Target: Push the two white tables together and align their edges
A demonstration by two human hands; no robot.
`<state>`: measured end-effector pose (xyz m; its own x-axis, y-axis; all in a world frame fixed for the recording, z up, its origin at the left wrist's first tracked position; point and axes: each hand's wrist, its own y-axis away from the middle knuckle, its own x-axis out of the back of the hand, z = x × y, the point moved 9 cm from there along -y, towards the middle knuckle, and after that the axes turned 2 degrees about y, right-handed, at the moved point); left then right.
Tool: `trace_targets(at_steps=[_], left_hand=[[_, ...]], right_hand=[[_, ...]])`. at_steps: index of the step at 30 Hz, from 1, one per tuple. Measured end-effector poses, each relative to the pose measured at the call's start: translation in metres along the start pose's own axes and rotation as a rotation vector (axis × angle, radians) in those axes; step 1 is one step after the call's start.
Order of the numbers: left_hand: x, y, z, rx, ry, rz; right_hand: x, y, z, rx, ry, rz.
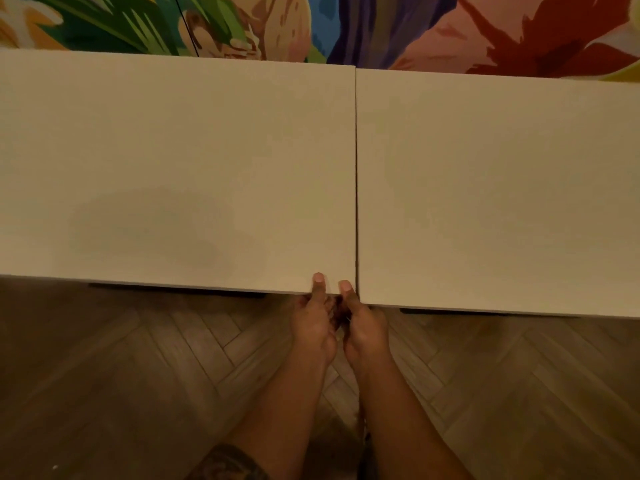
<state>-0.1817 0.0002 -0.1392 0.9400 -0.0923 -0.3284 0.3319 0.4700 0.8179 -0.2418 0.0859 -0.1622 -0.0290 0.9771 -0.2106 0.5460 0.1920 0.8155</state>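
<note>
Herringbone wood floor (138, 358) fills the lower part of my head view, and a bright painted mural (450, 29) of leaves and red-pink shapes runs along the far side, behind both counters.

From this single view I see the left counter (173, 168) and the right counter (502, 188), both plain white tops, standing side by side. Only a thin dark seam (356, 185) runs between them from the far edge to the near edge, so they are touching or very nearly so. Their edges do not line up: the near edge of the right counter sits closer to me than that of the left, and at the far side the left counter's corner reaches a little further toward the mural.

My left hand (313, 323) holds the near right corner of the left counter, thumb (318, 280) flat on top and the fingers curled underneath, out of sight. My right hand (363, 327) is just beside it, touching it, its thumb (345, 287) also on top of the left counter right at the seam, fingers tucked below the edge. Each grip is narrow and pinched on that corner of the left counter. A dark tattoo (228, 462) shows on my left forearm.
</note>
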Motion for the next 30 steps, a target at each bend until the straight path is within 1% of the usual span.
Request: trace_targets(at_steps=[3, 6, 7, 8, 11, 13, 19, 24, 28, 30], left_hand=[[-0.001, 0.001, -0.005, 0.035, 0.011, -0.045], [-0.022, 0.009, -0.035, 0.115, -0.041, -0.118], [-0.032, 0.014, -0.047, 0.137, -0.05, -0.131], [-0.04, 0.017, -0.057, 0.15, -0.046, -0.135], [-0.054, 0.011, -0.069, 0.143, -0.003, -0.11], [-0.054, 0.004, -0.07, 0.135, 0.013, -0.094], [-0.056, 0.001, -0.077, 0.202, 0.096, -0.041], [-0.058, -0.005, -0.067, 0.161, 0.137, -0.025], [-0.055, -0.006, -0.066, 0.128, 0.102, -0.033], [-0.054, -0.008, -0.063, 0.127, 0.078, -0.062]], right_hand=[[0.005, 0.006, -0.008, 0.042, -0.013, -0.054], [0.031, 0.001, -0.033, 0.087, -0.281, -0.046], [0.042, -0.002, -0.042, 0.09, -0.346, -0.025], [0.051, -0.004, -0.049, 0.083, -0.357, 0.004], [0.06, -0.005, -0.057, 0.059, -0.233, 0.073], [0.059, -0.005, -0.058, 0.063, -0.21, 0.094], [0.049, -0.01, -0.056, 0.035, -0.23, 0.075], [0.038, -0.01, -0.063, 0.045, -0.263, 0.057], [0.043, -0.014, -0.064, 0.079, -0.223, 0.047], [0.045, -0.015, -0.065, 0.087, -0.213, 0.037]])
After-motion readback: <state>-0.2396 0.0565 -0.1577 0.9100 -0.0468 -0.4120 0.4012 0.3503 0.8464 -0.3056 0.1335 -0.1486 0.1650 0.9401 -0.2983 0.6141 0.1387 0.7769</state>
